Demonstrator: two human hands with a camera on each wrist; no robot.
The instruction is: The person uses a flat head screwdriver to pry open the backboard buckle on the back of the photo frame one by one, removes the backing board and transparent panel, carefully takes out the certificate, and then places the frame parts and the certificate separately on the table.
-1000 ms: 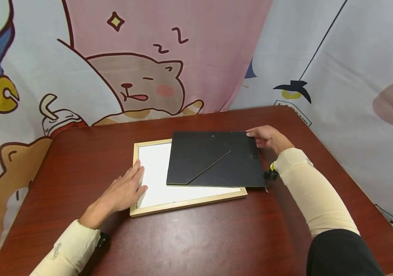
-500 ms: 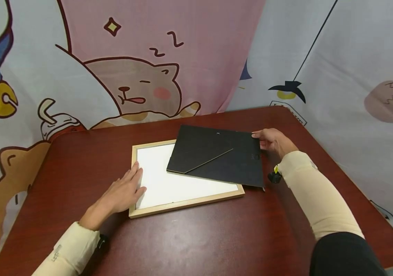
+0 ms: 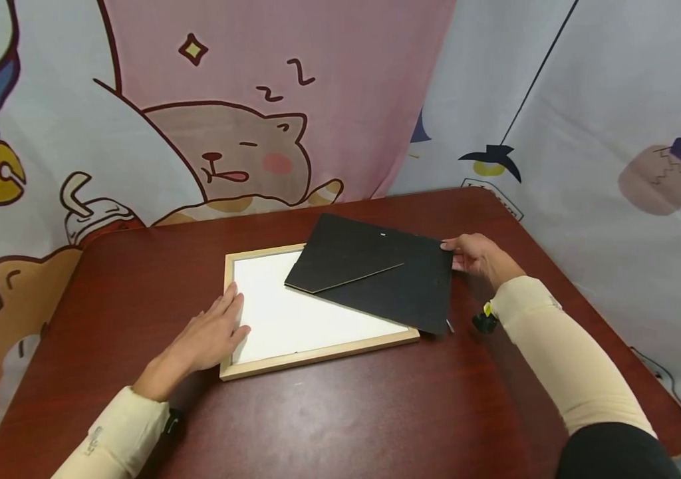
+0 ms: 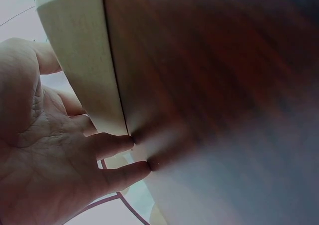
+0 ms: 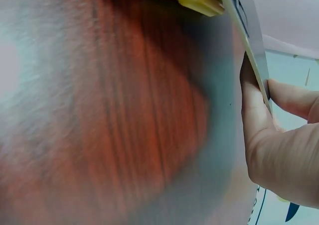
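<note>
A light wooden picture frame [image 3: 316,354] lies on the table with a white sheet [image 3: 274,313] inside it. My left hand [image 3: 205,336] rests over the frame's left side, fingers extended onto the sheet's edge. In the left wrist view, two fingertips of that hand [image 4: 55,145] touch the tabletop beside the wooden side. My right hand [image 3: 478,256] pinches the top right corner of a black backing board [image 3: 370,266] with a fold-out stand flap. This board slants across the frame's right half, covering it. The right wrist view shows thumb and fingers on opposite faces of the board's thin edge [image 5: 249,41].
The reddish-brown table [image 3: 340,419] has rounded back corners. Cartoon-printed curtains [image 3: 364,100] hang close behind and beside it. A black and yellow device [image 3: 485,319] sits at the right wrist. A dark cable [image 3: 670,379] runs along the table's right edge.
The backing board has turned clockwise in the right hand, its left end swinging away and its right end coming nearer. The left hand has stayed on the frame.
</note>
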